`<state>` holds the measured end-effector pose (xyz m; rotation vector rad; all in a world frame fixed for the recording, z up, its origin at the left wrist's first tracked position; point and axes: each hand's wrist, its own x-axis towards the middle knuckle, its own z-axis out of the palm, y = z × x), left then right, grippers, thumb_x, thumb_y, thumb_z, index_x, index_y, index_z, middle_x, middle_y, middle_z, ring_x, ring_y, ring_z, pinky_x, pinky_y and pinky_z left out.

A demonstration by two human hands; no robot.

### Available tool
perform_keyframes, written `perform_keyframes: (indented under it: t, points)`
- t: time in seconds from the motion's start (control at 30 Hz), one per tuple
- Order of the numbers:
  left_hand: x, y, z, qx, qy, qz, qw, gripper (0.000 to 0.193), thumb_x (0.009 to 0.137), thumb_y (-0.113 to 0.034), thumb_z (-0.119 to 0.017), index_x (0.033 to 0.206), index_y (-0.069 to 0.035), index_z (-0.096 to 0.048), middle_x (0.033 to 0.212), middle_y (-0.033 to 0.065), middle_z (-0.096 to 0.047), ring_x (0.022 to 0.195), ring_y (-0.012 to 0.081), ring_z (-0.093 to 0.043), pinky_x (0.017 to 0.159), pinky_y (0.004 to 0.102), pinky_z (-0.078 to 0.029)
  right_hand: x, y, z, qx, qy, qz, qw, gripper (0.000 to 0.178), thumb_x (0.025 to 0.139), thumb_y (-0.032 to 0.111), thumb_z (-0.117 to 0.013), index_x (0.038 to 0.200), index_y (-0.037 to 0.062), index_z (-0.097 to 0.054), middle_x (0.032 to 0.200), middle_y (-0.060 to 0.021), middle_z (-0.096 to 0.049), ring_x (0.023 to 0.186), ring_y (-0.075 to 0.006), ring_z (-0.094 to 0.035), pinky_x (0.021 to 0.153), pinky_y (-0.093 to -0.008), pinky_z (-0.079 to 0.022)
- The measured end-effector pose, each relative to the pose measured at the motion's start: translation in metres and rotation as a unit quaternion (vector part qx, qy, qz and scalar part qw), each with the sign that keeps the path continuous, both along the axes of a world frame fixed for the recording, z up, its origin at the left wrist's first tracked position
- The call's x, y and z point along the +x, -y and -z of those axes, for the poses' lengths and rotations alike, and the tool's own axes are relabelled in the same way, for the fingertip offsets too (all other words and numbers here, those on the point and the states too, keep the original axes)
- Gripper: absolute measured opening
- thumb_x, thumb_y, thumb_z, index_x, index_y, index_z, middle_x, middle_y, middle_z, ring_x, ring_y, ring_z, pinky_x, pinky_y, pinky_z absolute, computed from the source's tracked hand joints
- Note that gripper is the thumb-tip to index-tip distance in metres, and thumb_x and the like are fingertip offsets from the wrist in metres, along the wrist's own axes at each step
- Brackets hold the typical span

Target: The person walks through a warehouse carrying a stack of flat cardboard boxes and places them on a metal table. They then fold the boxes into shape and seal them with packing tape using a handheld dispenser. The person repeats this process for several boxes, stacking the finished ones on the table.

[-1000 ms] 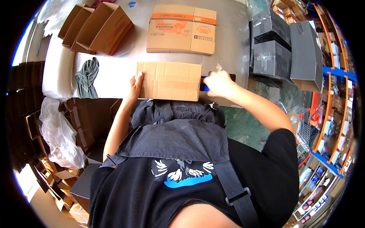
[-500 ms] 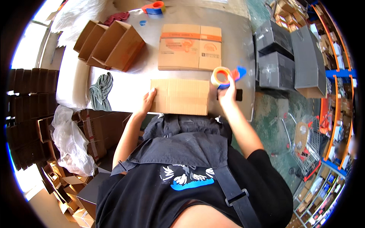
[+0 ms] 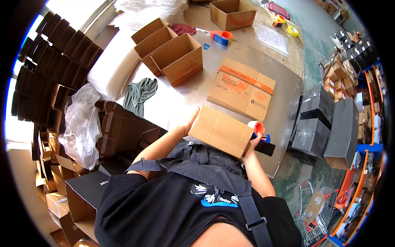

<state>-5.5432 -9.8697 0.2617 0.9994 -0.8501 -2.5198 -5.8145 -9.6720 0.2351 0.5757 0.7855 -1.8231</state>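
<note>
Creased corrugated cardboard box (image 3: 221, 131) at metal worktop's (image 3: 242, 51) near edge; left fingers (image 3: 192, 119) against its end, grip unclear; right fingers (image 3: 255, 142) clasping glossy tape dispenser (image 3: 259, 129); flattened cartons (image 3: 240, 89) just beyond, crumpled green cloth (image 3: 140, 95) leftward

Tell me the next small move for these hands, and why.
Probably turn the plain carton slightly: the left hand is at its left end and the right hand at its right end, so both seem placed to steer it.
</note>
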Motion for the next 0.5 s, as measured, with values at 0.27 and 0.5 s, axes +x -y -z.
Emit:
perform_keyframes:
  t: [0.27,0.5]
  points:
    - [0.053,0.041,-0.136,-0.352,-0.095,-0.175,0.914,0.083,0.092,-0.057,-0.050,0.154,-0.015,-0.013,0.152,0.0129,-0.028,0.137,0.0281,-0.032,0.113,0.0457,-0.025,0.021,0.118,-0.155,-0.269,-0.203,0.020,0.941,0.059,0.084,0.039,-0.055,0.136,0.0134,-0.044,0.135,-0.0057,-0.050,0.126,-0.0239,-0.046,0.107,-0.0429,-0.035]
    - [0.040,0.040,-0.098,-0.697,0.326,-0.169,0.617,0.097,0.065,-0.013,-0.085,0.147,-0.020,-0.033,0.152,0.0250,-0.013,0.134,0.0431,-0.035,0.103,0.0463,-0.042,0.026,0.282,-0.095,-0.260,-0.252,-0.121,0.924,0.020,0.084,0.030,-0.061,0.097,0.0165,-0.055,0.083,0.0017,-0.058,0.087,-0.0132,-0.054,0.082,-0.0329,-0.042]
